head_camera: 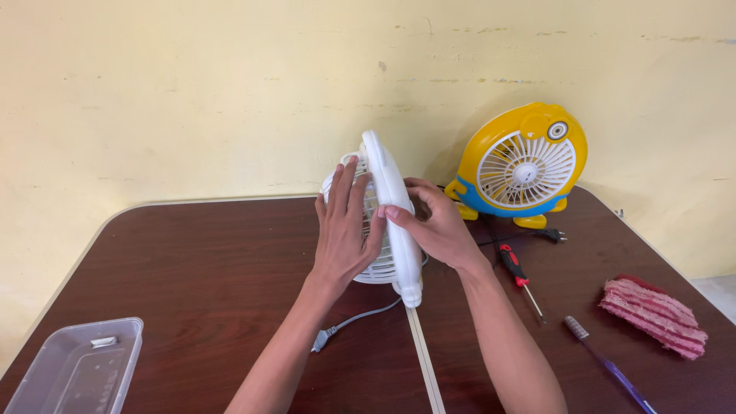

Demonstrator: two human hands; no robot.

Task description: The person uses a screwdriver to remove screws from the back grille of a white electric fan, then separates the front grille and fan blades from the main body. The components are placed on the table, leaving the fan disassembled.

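A small white table fan (392, 195) stands upright on the dark wooden table (192, 261), seen edge-on, its grille facing left. My left hand (345, 230) lies flat with spread fingers against the grille. My right hand (437, 222) grips the fan's white housing from the right, thumb on its edge. The fan's grey cord and plug (337, 328) trail toward me between my forearms.
A yellow and blue fan (523, 165) stands at the back right against the wall, its black plug (553, 234) beside it. A red-handled screwdriver (518, 277), a purple toothbrush (609, 366) and a pink striped cloth (653, 316) lie right. A clear plastic box (77, 368) sits front left.
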